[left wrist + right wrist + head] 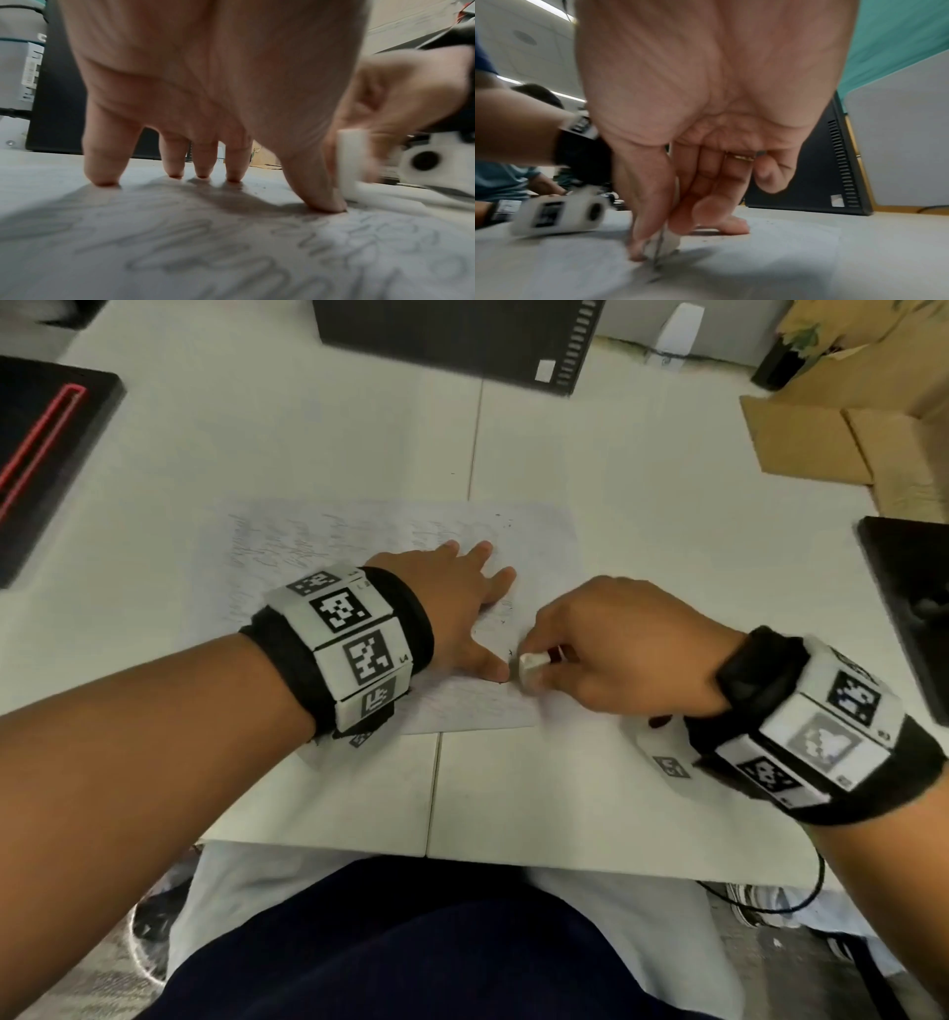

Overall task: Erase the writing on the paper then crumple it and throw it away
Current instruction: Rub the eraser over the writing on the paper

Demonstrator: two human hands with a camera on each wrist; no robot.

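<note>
A white sheet of paper [318, 541] with faint pencil writing lies flat on the white table [513, 788]. My left hand [462, 603] is spread on the paper, fingertips [105, 180] and thumb pressing it down. My right hand [606, 644] pinches a small white eraser [529, 670] between thumb and fingers, its lower end on the paper's right part, just right of my left thumb. The eraser [352, 162] shows blurred in the left wrist view. In the right wrist view the eraser [670, 241] touches the paper [552, 263] beside dark crumbs.
A black computer case [452, 341] stands at the table's far edge. A black device with a red line [36, 449] sits far left, cardboard [832, 439] far right, a black object [914, 603] at the right edge. Another person [505, 178] sits beyond the table.
</note>
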